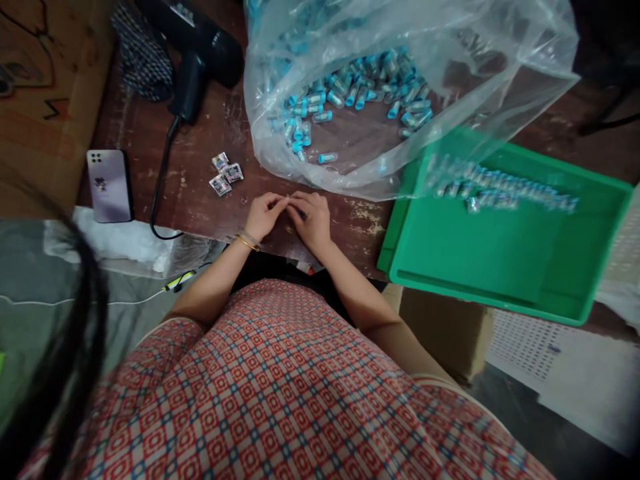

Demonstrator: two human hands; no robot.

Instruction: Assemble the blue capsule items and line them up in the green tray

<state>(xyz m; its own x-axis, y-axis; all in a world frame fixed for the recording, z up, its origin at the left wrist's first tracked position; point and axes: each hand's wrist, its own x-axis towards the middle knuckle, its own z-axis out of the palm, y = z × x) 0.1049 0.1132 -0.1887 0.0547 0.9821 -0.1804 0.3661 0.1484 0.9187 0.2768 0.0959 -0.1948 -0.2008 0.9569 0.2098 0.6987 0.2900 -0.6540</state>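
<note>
My left hand [265,215] and my right hand [311,219] meet at the fingertips, low over the front part of the brown table [350,230]. Both have thumb and fingers pinched together; whatever is between them is too small or hidden to make out. Just beyond my left hand lie several small printed square packets [232,173]. Past my hands, a clear plastic bag [320,183] lies with its mouth toward me, holding many small clear capsules with blue caps [327,158]. To the right, a green tray [470,250] holds rows of similar small filled pieces [520,188].
A black heat gun or hair dryer [193,63] lies at the back left, its cord running to the table's front edge. Near it are a checked cloth [145,57], a purple phone [109,187] and a cardboard box [50,113]. A white-filled plastic bag [125,243] sits below the edge.
</note>
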